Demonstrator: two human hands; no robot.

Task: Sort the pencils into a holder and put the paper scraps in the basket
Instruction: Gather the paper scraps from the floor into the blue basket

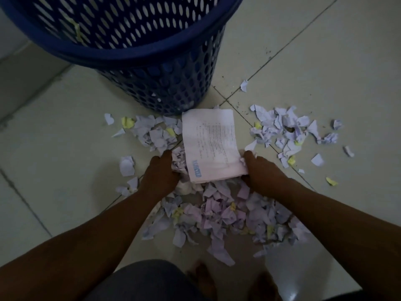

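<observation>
Gripping scraps (179,160), left hand (160,173) and right hand (259,168) curl.

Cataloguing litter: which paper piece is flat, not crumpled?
The large white printed sheet, held between the left hand and right hand, before the blue perforated basket; the rest are small crumpled scraps.

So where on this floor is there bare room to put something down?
Bare tile lies right of the blue basket, beyond the right-hand scraps, and also left of the left-hand scraps. Crowded: the big pile, and around the printed sheet held by the left hand and right hand.
</observation>
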